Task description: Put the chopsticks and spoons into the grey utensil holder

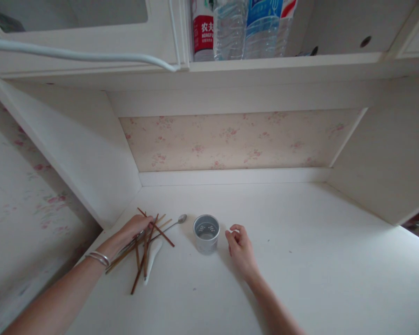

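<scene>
Near the left edge of the white desk (321, 270), in the head view, my left hand (139, 226) reaches over a pile of crossed chopsticks (145, 265). Its fingers are drawn together, apparently pinching one reddish chopstick (165, 236) that slants across their tips. A metal spoon (182, 218) and a white spoon (152, 260) lie among the sticks. Right of them, well forward of the desk's back edge, a perforated metal cup (206, 244) stands upright. My right hand (242, 246) sits just beside it, fingers loosely curled, thumb a little apart, holding nothing I can see. A light, firm pinch with little sideways drag seems best to me — crossed sticks could roll or snag the spoons — and the right hand is well placed to steady the cup.

Dark specks dot the white desk top. Floral wallpaper (223, 142) shows behind the back edge; a side panel (73, 139) rises by the back left corner. Overhead, plastic bottles (230, 32) stand on a shelf (286, 63), and a white cable (73, 54) crosses the cabinet front.
</scene>
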The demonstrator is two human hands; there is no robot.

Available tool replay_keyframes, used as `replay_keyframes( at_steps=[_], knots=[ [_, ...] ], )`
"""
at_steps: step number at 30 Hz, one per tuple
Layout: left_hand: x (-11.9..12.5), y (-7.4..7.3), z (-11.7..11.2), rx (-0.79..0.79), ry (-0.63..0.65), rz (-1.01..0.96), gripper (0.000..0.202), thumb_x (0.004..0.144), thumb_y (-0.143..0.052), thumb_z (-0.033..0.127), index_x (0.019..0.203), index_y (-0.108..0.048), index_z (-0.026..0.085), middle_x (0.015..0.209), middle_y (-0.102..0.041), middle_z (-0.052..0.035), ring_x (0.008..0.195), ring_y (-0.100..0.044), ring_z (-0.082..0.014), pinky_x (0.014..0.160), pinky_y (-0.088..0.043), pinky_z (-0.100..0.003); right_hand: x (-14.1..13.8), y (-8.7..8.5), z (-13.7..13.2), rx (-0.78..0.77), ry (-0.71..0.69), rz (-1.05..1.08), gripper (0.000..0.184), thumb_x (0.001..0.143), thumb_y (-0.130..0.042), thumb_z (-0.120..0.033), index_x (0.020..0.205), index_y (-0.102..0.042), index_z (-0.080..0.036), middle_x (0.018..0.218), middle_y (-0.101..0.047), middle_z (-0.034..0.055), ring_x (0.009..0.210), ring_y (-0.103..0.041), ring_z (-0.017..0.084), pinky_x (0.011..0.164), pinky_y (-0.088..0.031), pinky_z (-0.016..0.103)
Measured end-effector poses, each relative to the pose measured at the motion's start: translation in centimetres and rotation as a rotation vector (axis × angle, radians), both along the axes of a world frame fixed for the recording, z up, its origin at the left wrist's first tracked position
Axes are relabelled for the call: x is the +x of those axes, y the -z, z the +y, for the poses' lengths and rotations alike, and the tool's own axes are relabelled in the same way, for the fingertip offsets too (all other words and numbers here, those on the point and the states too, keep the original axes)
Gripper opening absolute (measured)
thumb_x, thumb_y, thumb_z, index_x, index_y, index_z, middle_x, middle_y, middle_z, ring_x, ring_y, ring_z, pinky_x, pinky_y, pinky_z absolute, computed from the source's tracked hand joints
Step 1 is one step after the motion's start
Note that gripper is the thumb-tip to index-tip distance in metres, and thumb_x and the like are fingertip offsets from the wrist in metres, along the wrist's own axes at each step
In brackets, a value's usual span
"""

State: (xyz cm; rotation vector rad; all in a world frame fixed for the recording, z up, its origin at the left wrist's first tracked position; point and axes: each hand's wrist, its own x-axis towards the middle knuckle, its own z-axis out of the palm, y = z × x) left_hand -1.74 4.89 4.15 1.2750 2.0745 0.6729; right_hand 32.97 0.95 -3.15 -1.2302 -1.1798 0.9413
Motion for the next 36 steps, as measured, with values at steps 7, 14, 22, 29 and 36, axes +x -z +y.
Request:
replay_keyframes(
  at_steps=[7,14,22,29,36],
  knots=[
    [0.9,-1.6,0.1,0.062,-0.003,-0.177,0.031,0.067,-0.054,0.045,0.058,-0.057,0.016,0.044,-0.045,0.003,0.039,-0.032,-0.0101,0.042,-0.019,-0.024,0.3,0.4,0.2,-0.037,-0.054,-0.041,0.028,0.087,-0.052,-0.049,0.098,-0.048,-0.024,0.051,-0.041,-0.01,0.044,-0.039,0.011,0.043,-0.029,0.021],
    [4.2,-2.4,-4.4,0.168,0.097,-0.534,0.039,0.079,-0.048,0.055,0.073,-0.058,0.017,0.05,-0.046,0.0051,0.044,-0.038,-0.0092,0.044,-0.027,-0.021,0.2,0.8,0.3,-0.06,-0.06,-0.036,0.033,0.085,-0.054,-0.053,0.099,-0.051,-0.023,0.052,-0.042,-0.0086,0.045,-0.039,0.011,0.043,-0.027,0.021],
    [8.1,-2.6,-6.8,0.35,0.025,-0.813,0.046,0.069,-0.069,0.053,0.094,-0.067,0.014,0.081,-0.063,-0.0044,0.066,-0.055,-0.0129,0.053,-0.04,-0.021,0.0,0.1,-0.6,-0.047,-0.073,-0.039,0.034,0.087,-0.052,-0.053,0.102,-0.051,-0.023,0.057,-0.043,-0.0071,0.047,-0.039,0.012,0.044,-0.03,0.022],
    [8.9,0.6,-5.9,0.463,0.047,-0.907,0.041,0.075,-0.067,0.049,0.103,-0.063,0.019,0.076,-0.062,0.0,0.059,-0.05,-0.0097,0.053,-0.039,-0.022,-0.3,-1.3,-2.7,0.185,-0.191,-0.135,0.047,0.087,-0.053,-0.05,0.127,-0.041,-0.026,0.12,-0.054,0.0084,0.105,-0.054,0.023,0.087,-0.047,0.035],
    [9.9,3.0,-6.4,0.298,0.199,-0.756,0.042,0.081,-0.058,0.053,0.101,-0.061,0.016,0.067,-0.057,0.0009,0.055,-0.048,-0.011,0.049,-0.036,-0.022,-1.3,-1.0,-2.9,0.16,-0.231,-0.233,0.065,0.081,-0.063,-0.045,0.135,-0.032,-0.027,0.127,-0.051,0.0094,0.109,-0.054,0.026,0.093,-0.045,0.04]
  ],
)
